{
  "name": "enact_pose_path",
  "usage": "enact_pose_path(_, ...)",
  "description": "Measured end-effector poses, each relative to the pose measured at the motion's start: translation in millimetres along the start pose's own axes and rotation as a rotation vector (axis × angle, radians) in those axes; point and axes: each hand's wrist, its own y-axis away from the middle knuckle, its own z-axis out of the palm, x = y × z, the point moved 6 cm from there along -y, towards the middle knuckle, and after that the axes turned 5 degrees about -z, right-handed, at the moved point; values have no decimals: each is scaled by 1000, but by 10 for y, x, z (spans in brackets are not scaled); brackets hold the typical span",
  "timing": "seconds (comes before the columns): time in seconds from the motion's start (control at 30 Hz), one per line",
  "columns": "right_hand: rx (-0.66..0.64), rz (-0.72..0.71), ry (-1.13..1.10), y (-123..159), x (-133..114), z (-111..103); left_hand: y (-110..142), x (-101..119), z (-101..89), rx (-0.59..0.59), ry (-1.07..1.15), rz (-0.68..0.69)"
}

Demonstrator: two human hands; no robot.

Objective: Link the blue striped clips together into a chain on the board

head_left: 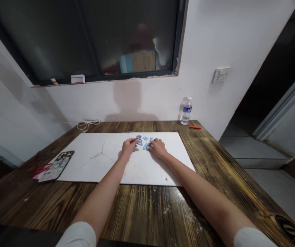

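Several small blue-and-white pieces (145,138) with ladder-like markings lie in a loose cluster on a white board (91,171). At the cluster's left edge, my left hand (129,147) has its thumb and forefinger pinched together on a blue-and-white piece (139,138). My right hand (158,148) is on the other side, its fingers bent and closed at the edge of another blue-and-white piece (145,146). The fingertips partly cover the pieces, and their exact kind is too small to tell.
A phone-like patterned case (60,164) overlaps the board's left edge, beside red strands (40,168). Thin dark lines (101,153) mark the board. A white cable (87,124), a water bottle (186,111) and a red stick (195,127) lie or stand along the wooden table's (147,209) far edge.
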Motion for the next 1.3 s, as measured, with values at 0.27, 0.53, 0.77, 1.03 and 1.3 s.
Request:
enact_pose_path(0.27, -55, 40, -23, -30, 10, -1, -15, -9, 0, 7, -15, 20)
enact_pose_path(0.53, -84, 51, -17, -47, 33, 0, -21, -14, -3, 5, -17, 21)
enact_pose_path(0.77, -62, -24, -45, -26, -8, 6, -3, 5, 5, 6, -13, 17)
enact_pose_path(1.03, -69, 56, -18, -15, 21, -13, -7, -8, 5, 2, -24, 13)
enact_pose_path(1.3, -63, 51, -40, -40, 41, 22, 14, 12, 11, 0, -27, 21)
